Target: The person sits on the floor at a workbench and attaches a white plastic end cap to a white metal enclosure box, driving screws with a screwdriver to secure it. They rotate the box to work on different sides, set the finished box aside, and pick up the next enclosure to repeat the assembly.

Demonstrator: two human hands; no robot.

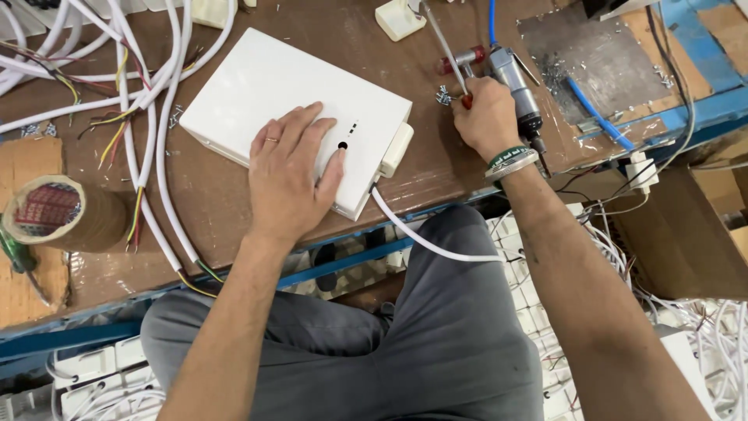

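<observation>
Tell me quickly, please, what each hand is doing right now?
Left hand: open, flat on the white box.
Right hand: pinching small screws.

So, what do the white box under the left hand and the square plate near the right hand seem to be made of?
White box: probably plastic, with a smooth, matte, moulded look. Square plate: apparently bare metal, dull grey and scratched.

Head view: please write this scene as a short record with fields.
Surface: brown workbench
Left hand: flat on white box
Right hand: at small screws, beside pneumatic screwdriver
Cable: white cord leaves the box's right end
Left edge: tape roll
Back left: white wires
</observation>
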